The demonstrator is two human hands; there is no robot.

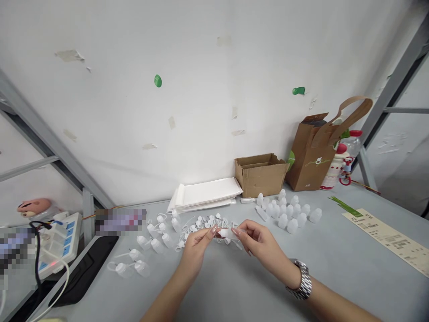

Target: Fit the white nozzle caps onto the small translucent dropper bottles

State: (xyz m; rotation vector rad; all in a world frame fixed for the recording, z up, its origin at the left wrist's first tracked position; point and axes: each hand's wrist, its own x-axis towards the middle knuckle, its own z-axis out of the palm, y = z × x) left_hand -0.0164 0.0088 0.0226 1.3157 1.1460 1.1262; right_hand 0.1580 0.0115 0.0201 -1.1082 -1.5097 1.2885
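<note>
Gently, I'd judge from my remote feed: left hand [197,243] and right hand [256,238] pinch 1 small white bottle [227,233] between them, white caps [200,219] just beyond; aligned ends and light pressure should prevent slipping.

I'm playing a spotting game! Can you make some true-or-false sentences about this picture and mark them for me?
1. The left hand and right hand hold one small white piece. True.
2. The silver watch is worn on the left. False: the silver watch is on the right.
3. The cardboard box stands to the right of the white stack. True.
4. The brown paper bag is lying flat. False: the brown paper bag stands upright.
</note>
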